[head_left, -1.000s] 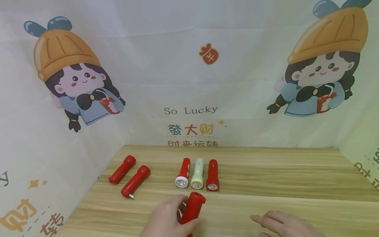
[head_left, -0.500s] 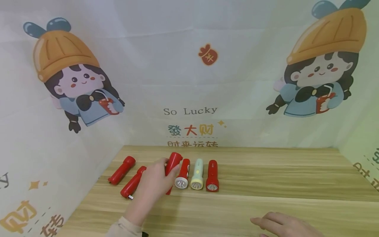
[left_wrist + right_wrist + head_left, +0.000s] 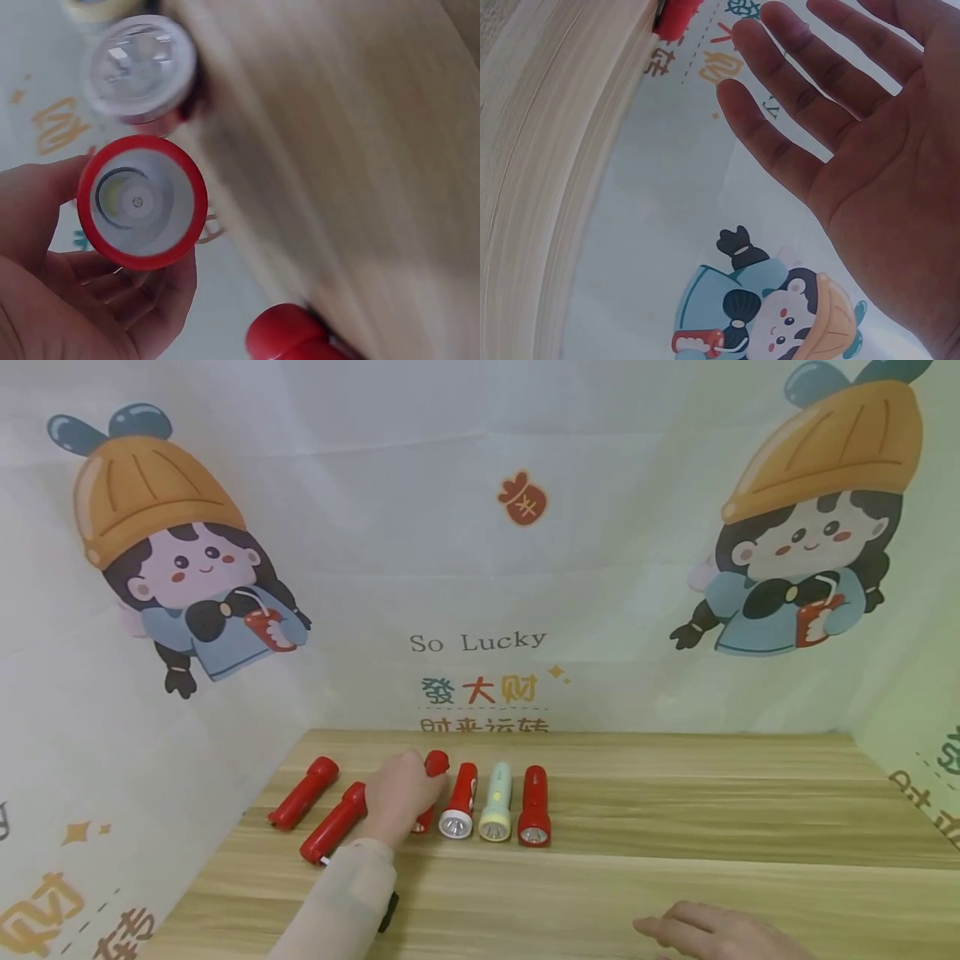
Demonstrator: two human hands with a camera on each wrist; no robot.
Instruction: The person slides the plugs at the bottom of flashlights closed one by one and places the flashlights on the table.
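Observation:
My left hand point(image 3: 401, 795) grips a red flashlight point(image 3: 437, 763) at the left end of a row on the table, its lens end toward me. In the left wrist view its round red rim point(image 3: 196, 191) circles a pale reflector, with thumb and fingers around the body. Just right of it lie a red flashlight with a white head point(image 3: 465, 787), a pale green one with a yellow rim point(image 3: 501, 785) and an all-red one point(image 3: 535, 792). My right hand point(image 3: 716, 933) is held over the front right of the table, fingers extended, holding nothing.
Left of my left hand lie two more red flashlights, one farther back point(image 3: 303, 793) and one nearer point(image 3: 332, 828), both slanted; a small white piece sticks out of the nearer one. A printed cloth point(image 3: 600, 568) hangs behind the wooden table point(image 3: 675, 810).
From the front middle, my left hand has carried the red flashlight back and left, then lowered it beside the white-headed one, its lens end now toward me. The right hand has stayed put.

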